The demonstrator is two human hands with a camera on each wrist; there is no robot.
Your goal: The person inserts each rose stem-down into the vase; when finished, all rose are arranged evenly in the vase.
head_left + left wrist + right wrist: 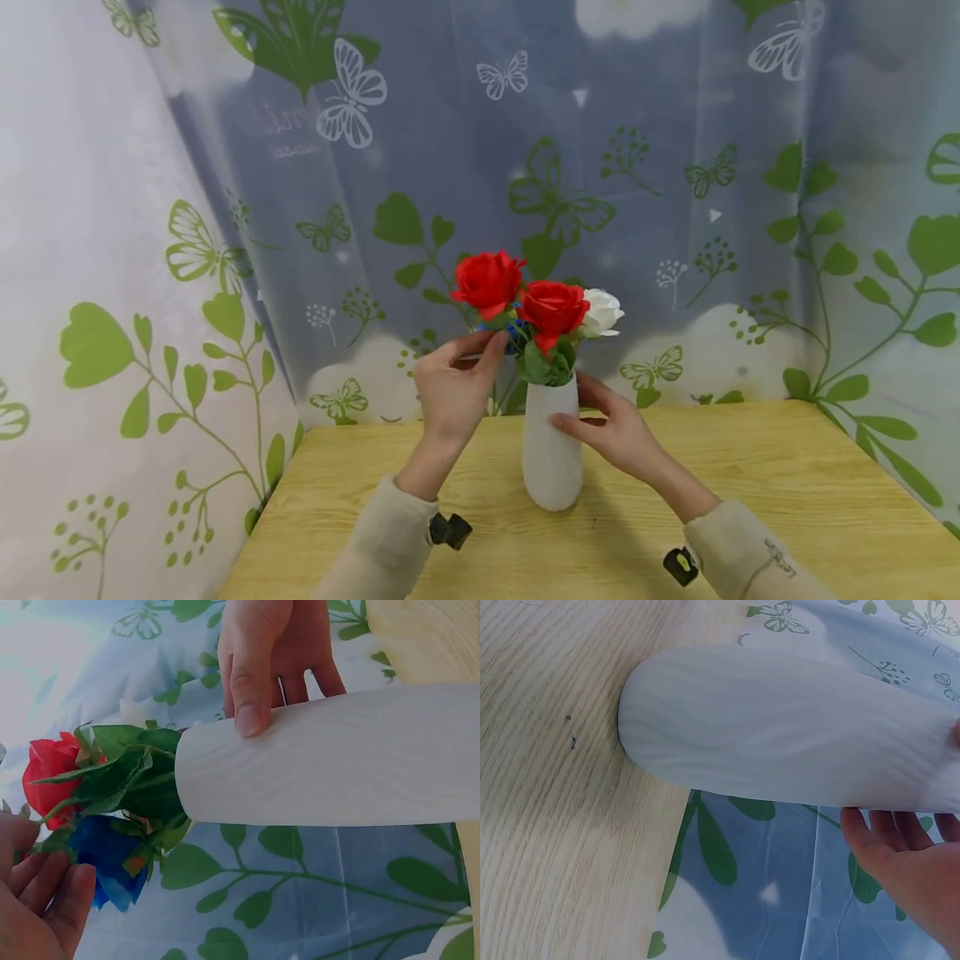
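A white vase [552, 454] stands upright on the wooden table, holding a bunch of artificial roses with green leaves. Its side is gripped near the neck by my right hand [618, 429], thumb in front and fingers round the far side. To the left of the vase mouth, my left hand [456, 387] pinches the stem of a red rose [487, 283] just under the bloom. Another red rose [555, 310] sits above the mouth, and a white rose [602, 313] is behind it to the right. A blue rose [111, 859] shows beside my left fingers, mostly hidden in the head view.
The yellowish wooden table [750, 492] runs back to a curtain [645, 217] printed with butterflies and leaves, which also covers the left and right sides. Small dark marks [571, 741] dot the tabletop near the vase base.
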